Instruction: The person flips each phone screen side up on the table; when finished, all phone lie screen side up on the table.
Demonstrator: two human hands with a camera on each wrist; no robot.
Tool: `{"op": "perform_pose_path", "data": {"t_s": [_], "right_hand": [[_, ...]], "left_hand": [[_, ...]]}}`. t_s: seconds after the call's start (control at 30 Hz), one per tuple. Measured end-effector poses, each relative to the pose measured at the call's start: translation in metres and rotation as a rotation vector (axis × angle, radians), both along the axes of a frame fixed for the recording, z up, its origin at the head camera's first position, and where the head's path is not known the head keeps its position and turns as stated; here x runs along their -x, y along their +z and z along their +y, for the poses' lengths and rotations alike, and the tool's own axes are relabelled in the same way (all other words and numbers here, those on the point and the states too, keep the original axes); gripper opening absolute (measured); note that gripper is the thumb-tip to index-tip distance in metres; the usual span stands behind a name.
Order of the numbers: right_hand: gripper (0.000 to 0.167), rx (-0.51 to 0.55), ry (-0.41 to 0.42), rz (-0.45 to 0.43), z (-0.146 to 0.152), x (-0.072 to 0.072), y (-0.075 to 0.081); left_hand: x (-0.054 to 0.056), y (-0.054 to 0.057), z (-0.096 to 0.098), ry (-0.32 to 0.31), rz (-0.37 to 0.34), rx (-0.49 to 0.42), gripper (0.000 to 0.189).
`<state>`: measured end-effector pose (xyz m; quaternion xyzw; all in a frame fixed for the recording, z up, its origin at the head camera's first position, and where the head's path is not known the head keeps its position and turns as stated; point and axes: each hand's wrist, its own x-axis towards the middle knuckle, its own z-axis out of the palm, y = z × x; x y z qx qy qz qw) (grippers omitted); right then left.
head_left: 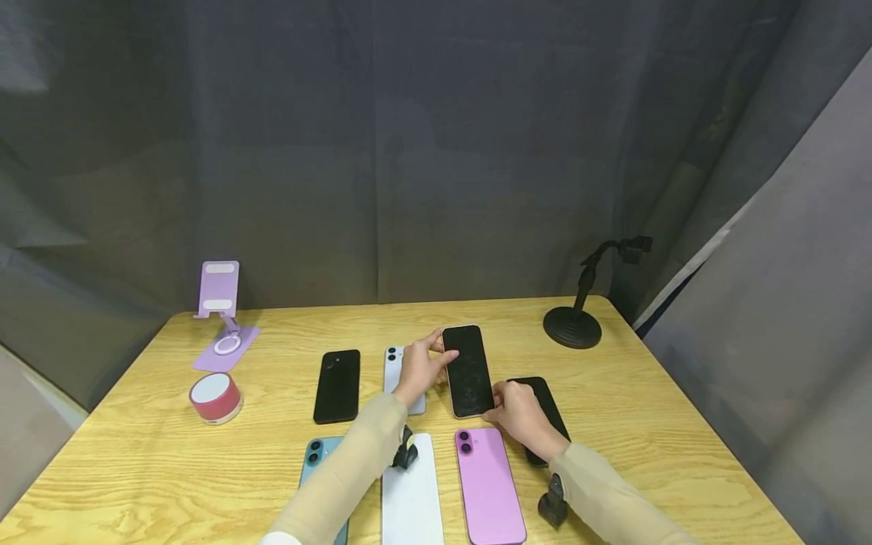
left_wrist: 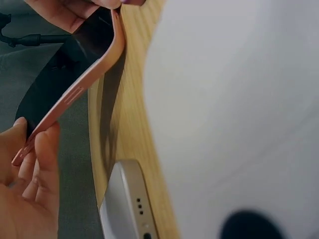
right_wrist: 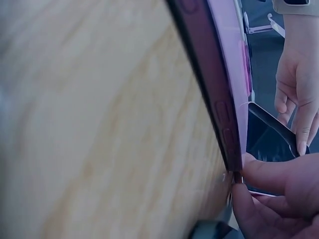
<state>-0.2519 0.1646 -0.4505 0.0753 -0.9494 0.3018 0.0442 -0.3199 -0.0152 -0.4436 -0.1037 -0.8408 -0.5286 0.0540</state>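
Note:
Both hands hold a smartphone (head_left: 468, 372) with a black screen facing up and a pink edge, tilted over the table in the left wrist view. My left hand (head_left: 421, 369) pinches its far left edge between thumb and fingers. At the near right corner, my right hand (head_left: 519, 412) pinches it with thumb and fingertips. A pale lavender phone (head_left: 392, 371) lies face down, partly hidden by the left hand. Beneath the right hand is a black phone (head_left: 550, 412), partly covered. A pink-purple phone (head_left: 490, 488) lies face down just nearer than the held one.
A white phone (head_left: 414, 499) and a teal phone (head_left: 320, 454) lie near the front, partly behind the left sleeve. Farther left are another black phone (head_left: 337, 386), a pink-and-white round roll (head_left: 215, 398) and a purple phone stand (head_left: 221, 303). A black gooseneck stand (head_left: 574, 325) stands back right.

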Motion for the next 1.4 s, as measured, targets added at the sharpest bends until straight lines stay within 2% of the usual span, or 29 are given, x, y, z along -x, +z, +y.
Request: {"op": "perform_pose_path", "data": {"t_s": [0.2,0.47,0.6,0.77,0.87,1.0,1.13,1.4], "right_hand": [[0.022,-0.009,-0.004,-0.024,-0.0014,0.0011,0.0005],[0.024,0.029,-0.007,-0.042,-0.0007,0.0023,-0.0010],[0.029,0.026,0.009,-0.030,0.0001,0.0033,-0.0020],[0.034,0.022,0.023,-0.013,0.0019,0.0033,-0.0027],[0.034,0.020,0.024,-0.015,0.0022,0.0033,-0.0034],[0.028,0.023,0.014,-0.037,0.0016,0.0034,-0.0028],[0.024,0.032,0.010,-0.057,0.0010,0.0032,-0.0018],[0.031,0.032,0.008,-0.068,0.0014,0.0030,-0.0008]], "left_hand": [[0.0004,-0.0001,-0.0014,-0.055,-0.074,0.003,0.063],[0.0007,-0.0034,-0.0013,-0.085,-0.114,-0.001,0.043],[-0.0001,-0.0029,-0.0015,-0.092,-0.131,0.035,0.047],[-0.0024,-0.0015,-0.0021,-0.101,-0.197,0.072,0.056],[-0.0038,-0.0016,-0.0026,-0.117,-0.220,0.087,0.044],[-0.0053,-0.0026,-0.0034,-0.148,-0.232,0.100,0.016],[-0.0064,-0.0032,-0.0041,-0.156,-0.241,0.084,0.020],[-0.0063,-0.0048,-0.0022,-0.178,-0.268,0.075,0.012]]}}
